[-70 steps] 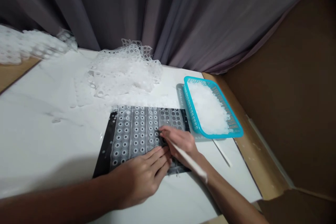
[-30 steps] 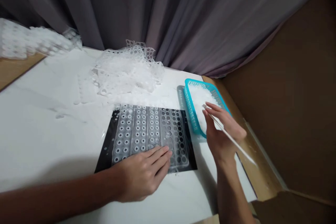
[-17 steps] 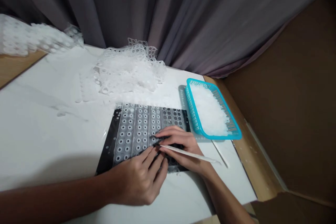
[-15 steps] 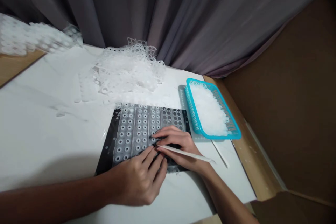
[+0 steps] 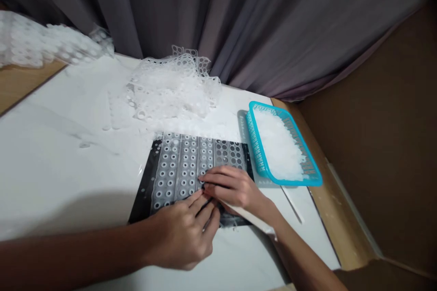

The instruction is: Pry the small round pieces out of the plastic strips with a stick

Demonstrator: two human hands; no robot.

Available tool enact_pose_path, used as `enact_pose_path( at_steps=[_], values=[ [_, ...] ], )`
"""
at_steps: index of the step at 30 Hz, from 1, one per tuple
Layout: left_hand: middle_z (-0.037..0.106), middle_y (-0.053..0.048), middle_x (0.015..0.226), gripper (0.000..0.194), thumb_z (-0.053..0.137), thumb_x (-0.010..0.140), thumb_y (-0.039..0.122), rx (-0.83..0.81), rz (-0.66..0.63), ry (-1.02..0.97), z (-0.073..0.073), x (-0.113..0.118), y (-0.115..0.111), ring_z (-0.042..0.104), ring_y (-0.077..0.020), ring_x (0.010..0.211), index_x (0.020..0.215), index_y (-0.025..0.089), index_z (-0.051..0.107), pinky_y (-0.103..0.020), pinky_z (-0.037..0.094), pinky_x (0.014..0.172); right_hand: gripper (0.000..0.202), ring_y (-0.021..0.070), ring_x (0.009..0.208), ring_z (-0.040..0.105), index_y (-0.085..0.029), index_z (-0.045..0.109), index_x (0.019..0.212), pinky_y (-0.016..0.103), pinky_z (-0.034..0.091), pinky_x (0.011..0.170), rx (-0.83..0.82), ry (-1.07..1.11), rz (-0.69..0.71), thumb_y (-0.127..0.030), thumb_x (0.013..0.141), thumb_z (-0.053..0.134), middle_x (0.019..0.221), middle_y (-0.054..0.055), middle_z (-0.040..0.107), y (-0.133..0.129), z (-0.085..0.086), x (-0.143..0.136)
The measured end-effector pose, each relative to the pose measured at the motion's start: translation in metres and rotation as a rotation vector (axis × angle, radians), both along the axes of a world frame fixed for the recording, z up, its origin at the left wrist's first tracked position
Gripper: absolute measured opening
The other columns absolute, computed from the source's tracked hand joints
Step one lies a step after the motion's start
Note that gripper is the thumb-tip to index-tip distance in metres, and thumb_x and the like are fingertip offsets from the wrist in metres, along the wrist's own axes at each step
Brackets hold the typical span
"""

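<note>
A clear plastic sheet with rows of ring-shaped pieces (image 5: pixel 184 163) lies on a black mat (image 5: pixel 145 195). My left hand (image 5: pixel 191 232) rests over the sheet's near part, its fingers bunched together and their tips touching the sheet beside the other hand's. From the right, my right hand (image 5: pixel 235 188) reaches over the sheet with its fingers closed round a flat white strip (image 5: pixel 256 220), which sticks out below the palm toward the wrist. Whatever lies under the meeting fingertips is hidden. At the sheet's far right, several round spots look dark.
A blue basket (image 5: pixel 316 177) of small white pieces stands at the right, a thin white stick (image 5: pixel 292 204) below it. Perforated clear sheets (image 5: pixel 174 86) are heaped at the back, with more (image 5: pixel 44 43) at far left. A curtain hangs behind; cardboard (image 5: pixel 385 145) rises at right.
The white strip in my right hand has tilted, its outer end now lower. My right fingers are drawn closer together over the sheet. The whole view has shifted slightly.
</note>
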State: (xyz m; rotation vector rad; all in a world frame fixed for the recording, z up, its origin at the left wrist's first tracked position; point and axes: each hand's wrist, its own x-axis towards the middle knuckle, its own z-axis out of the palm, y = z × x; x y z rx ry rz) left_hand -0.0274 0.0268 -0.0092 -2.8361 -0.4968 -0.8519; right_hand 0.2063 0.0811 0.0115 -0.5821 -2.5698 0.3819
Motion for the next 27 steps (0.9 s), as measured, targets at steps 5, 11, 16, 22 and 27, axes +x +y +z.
enact_pose_path(
  at_steps=[5,11,16,22,27],
  values=[
    [0.082,-0.015,0.099,0.035,0.054,0.101,0.026,-0.162,0.016,-0.047,0.005,0.001,0.002,0.078,-0.0246,0.094,0.118,0.003,0.075,-0.037,0.059,0.104,0.018,0.0282,0.115,0.081,-0.024,0.081,0.105,0.045,0.073,0.092,0.179,-0.043,-0.035,-0.012,0.104,0.067,0.139,0.01,0.079,-0.01,-0.011,-0.001],
    [0.083,-0.018,0.112,0.038,0.056,0.101,0.028,-0.159,0.01,-0.04,0.003,0.001,0.002,0.079,-0.0268,0.109,0.122,0.003,0.075,-0.037,0.057,0.11,0.02,0.0259,0.102,0.085,-0.023,0.08,0.111,0.041,0.074,0.085,-0.044,0.232,-0.274,-0.011,0.104,0.066,0.127,0.01,0.083,-0.008,-0.015,-0.02],
    [0.083,-0.016,0.118,0.04,0.058,0.102,0.031,-0.073,-0.002,-0.016,-0.002,0.0,0.002,0.078,-0.0301,0.113,0.124,0.003,0.075,-0.042,0.058,0.108,0.015,0.0255,0.103,0.085,-0.028,0.081,0.106,0.041,0.072,0.09,-0.033,0.424,-0.658,-0.015,0.101,0.075,0.118,0.005,0.086,-0.001,0.019,0.005],
    [0.077,-0.015,0.136,0.04,0.063,0.099,0.026,-0.153,-0.039,-0.057,0.005,-0.002,0.009,0.069,-0.0331,0.135,0.131,0.006,0.074,-0.043,0.058,0.111,0.007,0.0318,0.104,0.084,-0.027,0.083,0.102,0.052,0.067,0.099,0.277,0.208,-1.132,-0.032,0.099,0.08,0.11,0.006,0.086,0.015,0.063,0.09],
    [0.073,-0.019,0.144,0.043,0.064,0.099,0.027,-0.139,-0.031,-0.012,0.004,0.0,0.01,0.064,-0.0343,0.141,0.135,0.005,0.072,-0.046,0.055,0.115,0.007,0.0302,0.111,0.081,-0.026,0.078,0.097,0.048,0.063,0.102,0.133,0.248,-0.945,-0.032,0.097,0.081,0.109,0.006,0.085,0.01,0.063,0.071]
  ],
)
